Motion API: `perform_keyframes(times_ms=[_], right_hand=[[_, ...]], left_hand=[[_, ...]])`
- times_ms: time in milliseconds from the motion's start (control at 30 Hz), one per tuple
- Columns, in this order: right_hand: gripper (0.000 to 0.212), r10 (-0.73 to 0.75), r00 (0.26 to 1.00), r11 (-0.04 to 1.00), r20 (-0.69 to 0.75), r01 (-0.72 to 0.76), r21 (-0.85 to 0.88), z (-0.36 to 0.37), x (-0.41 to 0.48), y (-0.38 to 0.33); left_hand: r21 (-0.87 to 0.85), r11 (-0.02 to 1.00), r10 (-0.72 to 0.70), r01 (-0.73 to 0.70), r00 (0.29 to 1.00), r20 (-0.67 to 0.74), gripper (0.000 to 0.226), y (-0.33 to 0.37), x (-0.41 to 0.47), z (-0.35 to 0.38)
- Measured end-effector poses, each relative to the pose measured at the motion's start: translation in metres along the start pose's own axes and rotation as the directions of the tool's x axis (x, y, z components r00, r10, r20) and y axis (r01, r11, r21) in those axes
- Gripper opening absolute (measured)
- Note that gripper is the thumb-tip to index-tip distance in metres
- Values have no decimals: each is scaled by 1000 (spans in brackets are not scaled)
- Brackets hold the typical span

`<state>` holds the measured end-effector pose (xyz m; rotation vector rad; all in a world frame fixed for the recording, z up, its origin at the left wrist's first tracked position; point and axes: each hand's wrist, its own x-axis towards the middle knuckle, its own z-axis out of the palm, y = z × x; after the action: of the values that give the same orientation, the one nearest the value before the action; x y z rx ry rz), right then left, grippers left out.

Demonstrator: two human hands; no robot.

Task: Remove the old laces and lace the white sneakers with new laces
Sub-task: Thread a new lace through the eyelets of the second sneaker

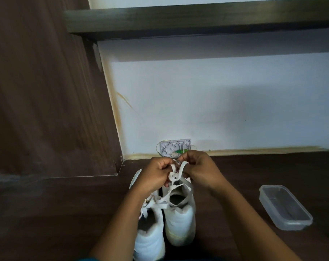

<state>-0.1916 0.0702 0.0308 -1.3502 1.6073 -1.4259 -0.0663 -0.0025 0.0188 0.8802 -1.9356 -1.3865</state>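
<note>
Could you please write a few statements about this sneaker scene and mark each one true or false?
1. Both the left hand and the right hand pinch the white lace. True.
2. The clear plastic container lies to the left of the white sneakers. False: it lies to their right, apart from them.
3. The sneakers stand side by side with their heels toward the camera. True.
4. The sneakers stand inside the container. False: they stand on the dark wooden surface.
5. A small white box is on the wall behind the hands. True.
</note>
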Motion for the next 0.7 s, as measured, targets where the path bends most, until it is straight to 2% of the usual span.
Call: perform_keyframes(times_ms=[100,267,367,500,633,700], right_hand=[[15,7,999,999,-40,-5,48,-5,-1,-11],[12,-12,997,999,-77,15,30,-14,-5,-30],[13,8,997,1000,-78,-8,-5,-21,-9,-46],[19,13,991,997,-132,-2,80,-34,-9,-84],[33,-63,975,997,-211,55,-45,-47,-4,-138],[34,-105,969,992,-223,87,-90,-52,-2,-163]], left_hand=[[-57,998,32,-34,998,-51,37,10,-1,-4],[-148,986,54,-73,990,-128,19,34,-5,-2],[-176,979,70,-102,981,-181,25,52,-6,-2],[-208,964,114,-163,967,-228,21,99,-5,-12],[-153,963,182,-224,952,-244,25,156,-6,-27],[-106,960,225,-259,940,-254,29,180,-7,-32]])
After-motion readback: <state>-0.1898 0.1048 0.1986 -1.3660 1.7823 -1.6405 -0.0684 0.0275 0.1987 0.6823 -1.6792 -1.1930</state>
